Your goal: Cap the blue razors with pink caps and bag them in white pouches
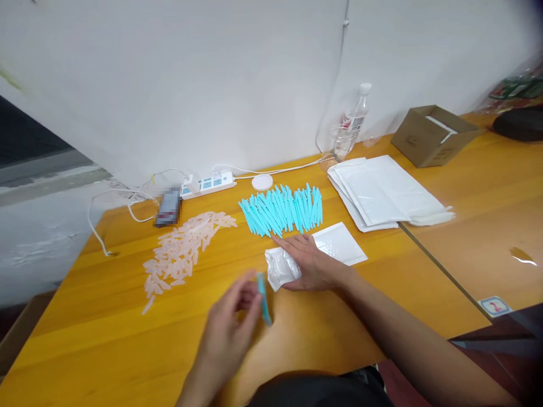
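My left hand (231,325) is raised above the near part of the wooden table (106,333) and pinches one turquoise plastic piece (263,298), blurred by motion. My right hand (311,263) lies flat on a small white pouch (339,243), fingers spread, index finger pointing toward the row of turquoise pieces (282,209). A crumpled clear plastic bag (280,268) lies under and beside that hand. A pile of several pale pink translucent caps (182,249) lies to the left.
A stack of white pouches (382,192) lies at the right, a cardboard box (432,135) behind it. A water bottle (352,121), a white round lid (262,182), a power strip (207,183) with cables and a blurred small object (168,207) stand along the wall.
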Motion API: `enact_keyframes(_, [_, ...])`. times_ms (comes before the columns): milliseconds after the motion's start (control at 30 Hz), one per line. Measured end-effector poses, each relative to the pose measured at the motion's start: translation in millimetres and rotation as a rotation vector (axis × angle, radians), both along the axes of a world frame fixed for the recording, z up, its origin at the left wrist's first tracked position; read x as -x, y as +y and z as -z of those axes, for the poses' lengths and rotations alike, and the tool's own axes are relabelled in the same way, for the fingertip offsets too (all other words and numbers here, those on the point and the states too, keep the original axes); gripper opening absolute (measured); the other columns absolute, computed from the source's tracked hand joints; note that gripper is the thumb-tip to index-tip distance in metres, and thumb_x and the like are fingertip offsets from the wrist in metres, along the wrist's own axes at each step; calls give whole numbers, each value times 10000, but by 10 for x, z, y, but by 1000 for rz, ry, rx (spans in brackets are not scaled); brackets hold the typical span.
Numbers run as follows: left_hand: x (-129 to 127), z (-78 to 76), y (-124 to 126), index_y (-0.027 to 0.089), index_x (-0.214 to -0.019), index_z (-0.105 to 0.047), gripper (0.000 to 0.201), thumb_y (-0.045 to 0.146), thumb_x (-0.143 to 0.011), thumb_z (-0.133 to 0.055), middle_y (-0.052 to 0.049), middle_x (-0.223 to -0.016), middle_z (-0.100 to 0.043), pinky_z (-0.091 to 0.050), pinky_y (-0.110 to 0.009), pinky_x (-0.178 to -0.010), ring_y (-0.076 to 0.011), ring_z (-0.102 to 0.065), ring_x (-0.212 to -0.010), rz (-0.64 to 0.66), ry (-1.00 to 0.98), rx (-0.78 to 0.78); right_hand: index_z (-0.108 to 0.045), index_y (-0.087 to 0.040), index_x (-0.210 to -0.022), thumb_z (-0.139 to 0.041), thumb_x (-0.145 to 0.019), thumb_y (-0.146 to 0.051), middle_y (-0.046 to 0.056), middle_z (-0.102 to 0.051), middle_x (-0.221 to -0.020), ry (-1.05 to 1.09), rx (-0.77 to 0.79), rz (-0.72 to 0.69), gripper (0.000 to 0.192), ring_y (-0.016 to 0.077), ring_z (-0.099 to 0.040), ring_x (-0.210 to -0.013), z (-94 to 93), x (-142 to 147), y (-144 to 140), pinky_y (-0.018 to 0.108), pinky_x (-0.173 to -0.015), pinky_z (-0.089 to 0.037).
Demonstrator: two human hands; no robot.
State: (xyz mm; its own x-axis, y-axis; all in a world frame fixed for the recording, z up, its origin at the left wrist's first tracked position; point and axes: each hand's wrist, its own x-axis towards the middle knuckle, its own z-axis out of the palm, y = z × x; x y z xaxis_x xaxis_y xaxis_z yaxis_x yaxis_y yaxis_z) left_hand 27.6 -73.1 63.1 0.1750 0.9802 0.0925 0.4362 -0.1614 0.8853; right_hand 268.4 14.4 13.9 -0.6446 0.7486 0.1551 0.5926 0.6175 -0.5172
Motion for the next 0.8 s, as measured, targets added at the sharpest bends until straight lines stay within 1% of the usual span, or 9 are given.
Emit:
enact_keyframes(67, [169, -1, 118, 266, -1284, -553, 387, 337, -920, -665, -5, -967, -648, -607, -280, -707, -134, -706, -727, -293, -230, 43, -109, -209, -1631, -771, -766, -506, 188, -533, -1424, 8, 3, 8, 1130, 377, -456, -1266, -10, 2, 0, 547, -1067, -281])
enact_keyframes(133, [213, 88, 223, 258, -1232, -523, 461, 372, -847, -750, 19, -949, -628, -618, -281, -675, -127, -712, -678, -494, -431, 55, -101, -219, -1632, -772, -764, -491, 178, -546, -1406, 14, 6, 13, 1130, 373, -456, -1262, -16, 8, 0, 539, -1064, -289])
enact_keyframes(200, [113, 226, 296, 259, -1174, -479, 527, 371, -780, -810, 43, -913, -625, -618, -280, -660, -131, -719, -661, -590, -569, 83, -101, -228, -1631, -771, -764, -489, 172, -548, -1398, 19, 12, 19, 1126, 369, -458, -1259, -20, 18, -3, 540, -1066, -291])
enact_keyframes(267, [-87, 360, 331, 259, -1133, -440, 550, 373, -757, -825, 57, -882, -638, -616, -288, -669, -135, -724, -653, -613, -643, 141, -102, -229, -1630, -763, -771, -498, 171, -546, -1394, 24, 21, 25, 1116, 367, -458, -1260, -27, 31, -9, 543, -1067, -293])
enact_keyframes(333, [-295, 449, 336, 237, -1082, -447, 499, 396, -771, -803, 44, -847, -671, -607, -293, -683, -138, -720, -645, -536, -648, 231, -98, -217, -1629, -763, -774, -499, 174, -543, -1394, 28, 32, 18, 1119, 363, -457, -1262, -37, 43, -19, 531, -1061, -305])
enact_keyframes(367, [-369, 473, 333, 216, -1043, -476, 443, 405, -786, -784, 26, -815, -689, -594, -281, -673, -139, -711, -636, -440, -613, 290, -98, -208, -1628, -770, -769, -490, 177, -541, -1396, 28, 34, 11, 1126, 362, -457, -1260, -42, 48, -24, 523, -1055, -311])
enact_keyframes(467, [-386, 478, 333, 157, -982, -608, 341, 432, -819, -728, -35, -764, -725, -537, -247, -625, -155, -686, -643, -186, -396, 405, -123, -194, -1623, -782, -758, -462, 187, -533, -1406, 24, 21, -10, 1120, 361, -458, -1251, -52, 52, -35, 508, -1039, -318])
enact_keyframes(633, [-174, 457, 418, 144, -984, -754, 331, 431, -847, -664, -65, -891, -768, -509, -265, -724, -195, -686, -791, -133, -82, 311, -166, -156, -1610, -752, -787, -489, 206, -522, -1418, 38, 8, -20, 1063, 361, -456, -1262, -58, 57, -34, 512, -1040, -303])
enact_keyframes(800, [-384, 467, 439, 165, -752, -751, 228, 261, -862, -576, 5, -658, -663, -426, -234, -620, -148, -590, -637, 31, 117, 170, -225, -120, -1591, -713, -817, -462, 214, -529, -1411, 55, 20, -47, 976, 356, -465, -1252, -85, 81, -39, 503, -1031, -319])
